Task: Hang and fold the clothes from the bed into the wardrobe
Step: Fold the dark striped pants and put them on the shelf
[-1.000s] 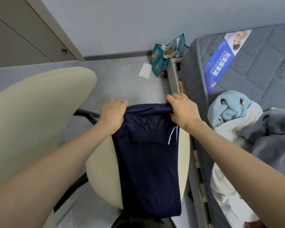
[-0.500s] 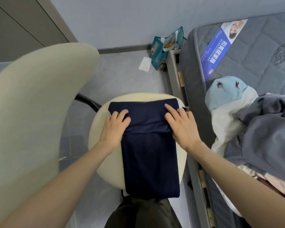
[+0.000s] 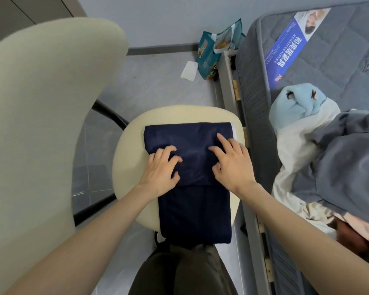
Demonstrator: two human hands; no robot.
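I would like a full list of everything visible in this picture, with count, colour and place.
mattress: one, grey, right
label: one, blue and white, on the mattress
clothes pile: one, light blue, white and grey, on the mattress
chair: one, cream, beside the mattress
navy garment: one, dark blue, folded on the chair seat
bag: one, teal, floor near the mattress corner
paper: one, white, floor beside the bag
hands: two, left hand and right hand pressing on the navy garment

Garment (image 3: pixel 194 209) on chair seat (image 3: pixel 128 145), left of bed (image 3: pixel 339 67)
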